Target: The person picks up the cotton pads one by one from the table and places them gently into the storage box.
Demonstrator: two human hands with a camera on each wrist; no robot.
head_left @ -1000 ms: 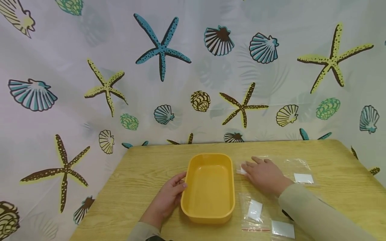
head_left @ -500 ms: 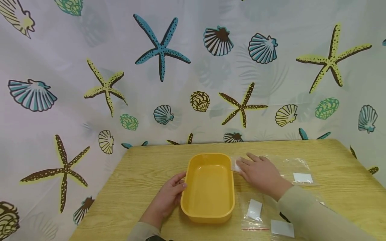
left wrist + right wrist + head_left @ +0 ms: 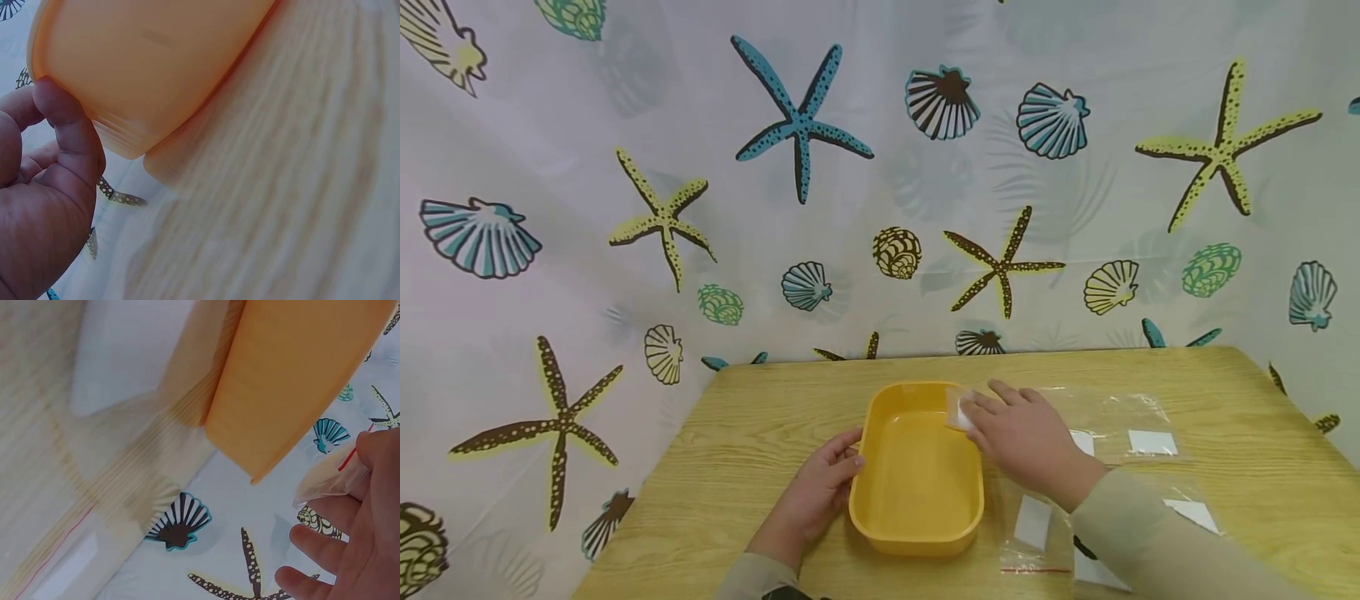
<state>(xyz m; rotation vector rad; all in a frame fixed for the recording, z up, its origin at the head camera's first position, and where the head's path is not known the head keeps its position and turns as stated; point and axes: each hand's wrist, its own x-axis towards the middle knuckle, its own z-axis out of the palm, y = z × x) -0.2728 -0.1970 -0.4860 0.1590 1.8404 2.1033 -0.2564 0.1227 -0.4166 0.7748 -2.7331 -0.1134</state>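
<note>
A yellow plastic tub (image 3: 917, 483) stands on the wooden table, and I see nothing inside it. My left hand (image 3: 820, 492) grips its left side, thumb at the rim and the other fingers against the outer wall. In the left wrist view the thumb (image 3: 59, 115) touches the tub wall (image 3: 144, 56). Over the tub's far right corner, my right hand (image 3: 1018, 433) pinches a small clear zip bag (image 3: 955, 408) with something white in it. The right wrist view shows this bag (image 3: 331, 478) with its red seal line, partly hidden by the fingers.
Several clear zip bags with white slips lie right of the tub, among them a near bag (image 3: 1033, 523) and a far bag (image 3: 1152, 442). My right forearm covers part of them. A shell-and-starfish patterned curtain (image 3: 850, 292) hangs behind the table (image 3: 760, 417).
My right hand has carried the small zip bag leftward from the table to above the tub's far right corner. A white slip beneath that hand has come into view. The left hand stays put.
</note>
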